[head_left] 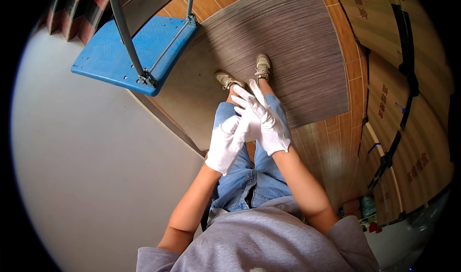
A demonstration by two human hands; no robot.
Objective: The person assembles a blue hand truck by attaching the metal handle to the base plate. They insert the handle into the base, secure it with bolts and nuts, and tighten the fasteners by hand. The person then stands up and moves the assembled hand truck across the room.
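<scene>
Touching each other in the head view, the left hand (224, 146) and the right hand (271, 128) meet in front of the person's blue jeans (234, 181). Both wear thin white gloves (219, 157), and those gloves seem to be the thing being worked on. Some fingers (255, 86) stick out straight and a bit apart. The hands overlap, so I can't tell how far open each one is, or if one is pinching the other's cloth. I see nothing else held. To fit the gloves well, I think it helps to push down between the fingers, one gap at a time, until no tip is floppy. Pull gently at the cuff (279, 146), because thin cloth might stretch or rip. Up ahead on the left is a blue cart (98, 55) with a metal handle (126, 31), well apart from the hands. A stripy mat (297, 46) lies under the shoes (262, 66), and big brown boxes (384, 99) stand on the right.
</scene>
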